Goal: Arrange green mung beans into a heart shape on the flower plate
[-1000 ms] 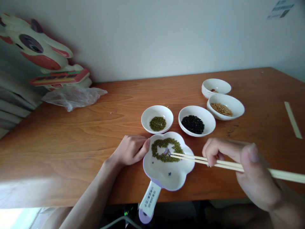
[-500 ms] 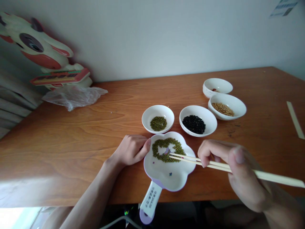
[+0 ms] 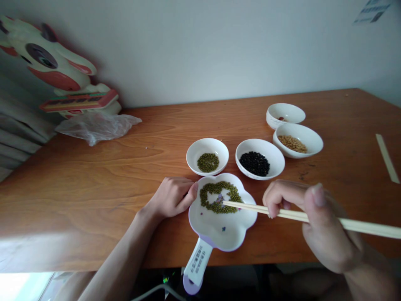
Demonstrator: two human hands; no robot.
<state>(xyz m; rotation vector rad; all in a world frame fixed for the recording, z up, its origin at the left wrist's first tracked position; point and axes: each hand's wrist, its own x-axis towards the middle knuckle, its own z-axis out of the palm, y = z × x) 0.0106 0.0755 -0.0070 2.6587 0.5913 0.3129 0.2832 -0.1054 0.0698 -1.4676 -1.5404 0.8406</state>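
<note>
Between both hands — flower dish [image 3: 219, 234], chopsticks [image 3: 250, 207] reaching in from right hand [image 3: 316, 221].

Left hand [image 3: 171, 199]: palm down, fingers curled, forearm running back toward the body. Right hand [image 3: 316, 223]: closed in a pinch, thumb raised, knuckles up.

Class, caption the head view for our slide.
Right hand holds chopsticks over green beans; left hand touches the flower-shaped dish.
</note>
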